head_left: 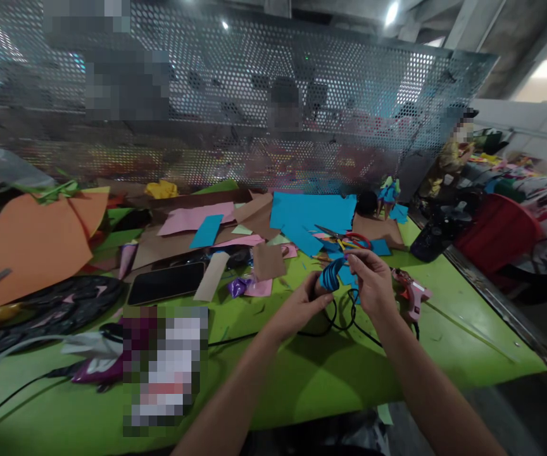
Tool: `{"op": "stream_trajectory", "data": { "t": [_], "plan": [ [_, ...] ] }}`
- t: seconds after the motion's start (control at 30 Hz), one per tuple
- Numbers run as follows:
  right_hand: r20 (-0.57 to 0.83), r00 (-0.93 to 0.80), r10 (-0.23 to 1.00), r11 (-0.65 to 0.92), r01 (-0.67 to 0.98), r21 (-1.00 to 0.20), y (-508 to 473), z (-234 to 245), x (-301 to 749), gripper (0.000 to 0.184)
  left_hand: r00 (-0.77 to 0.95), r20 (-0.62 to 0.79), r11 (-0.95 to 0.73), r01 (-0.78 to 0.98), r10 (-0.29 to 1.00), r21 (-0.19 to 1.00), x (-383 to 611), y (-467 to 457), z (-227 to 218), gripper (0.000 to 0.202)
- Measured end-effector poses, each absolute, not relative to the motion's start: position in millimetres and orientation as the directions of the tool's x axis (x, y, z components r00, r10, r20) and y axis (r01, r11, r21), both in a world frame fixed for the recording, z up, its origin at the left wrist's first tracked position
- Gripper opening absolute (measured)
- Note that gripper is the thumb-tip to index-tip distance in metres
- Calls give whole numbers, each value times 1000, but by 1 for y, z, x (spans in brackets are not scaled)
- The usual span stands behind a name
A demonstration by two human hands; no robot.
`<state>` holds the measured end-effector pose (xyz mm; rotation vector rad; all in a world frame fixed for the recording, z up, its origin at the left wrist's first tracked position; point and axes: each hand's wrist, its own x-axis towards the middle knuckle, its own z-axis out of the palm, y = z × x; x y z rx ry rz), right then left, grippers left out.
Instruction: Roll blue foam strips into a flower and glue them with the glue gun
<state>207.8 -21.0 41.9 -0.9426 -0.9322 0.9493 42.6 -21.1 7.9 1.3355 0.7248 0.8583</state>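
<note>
A small rolled blue piece with dark curved stripes (331,277) is in my left hand (308,296), whose fingers and thumb wrap round it. My right hand (372,282) is raised beside it, thumb and fingertips pinched together near the piece's upper end. What those fingertips grip is too small to make out. Just beyond my hands lie scissors with red and yellow handles (359,241), their blades pointing left across blue scraps. A pink glue gun (414,296) rests to the right of my right hand. Black cable (344,324) loops on the table under both hands.
Behind are a large blue sheet (314,212), pink sheets (197,218) and brown cardboard (159,244). A phone (166,283) and a purple tool with a cord (107,364) lie left on the green table (321,386). A small doll (387,195) stands before the perforated metal screen (235,95).
</note>
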Motion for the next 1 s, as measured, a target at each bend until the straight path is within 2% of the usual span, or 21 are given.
{"op": "stream_trajectory", "data": {
  "t": [0.2, 0.4, 0.5, 0.7, 1.0],
  "plan": [
    [193, 289, 938, 268, -248, -931, -23, 46, 207, 21, 508, 29, 32, -110, 861, 993, 42, -21, 9, 52],
    [187, 291, 938, 257, -224, -940, -21, 42, 208, 17, 501, 36, 31, -124, 865, 992, 42, -22, 12, 48],
    [185, 301, 935, 254, -208, -945, -21, 41, 208, 22, 491, 23, 57, -146, 871, 988, 42, -23, 13, 48],
    [154, 227, 962, 219, -294, -930, -24, 44, 205, 20, 480, -4, 101, -176, 877, 979, 42, -25, 19, 46],
    [143, 209, 967, 204, -312, -928, -24, 45, 203, 20, 461, 10, 95, -205, 887, 974, 43, -26, 21, 48]
  ]
}}
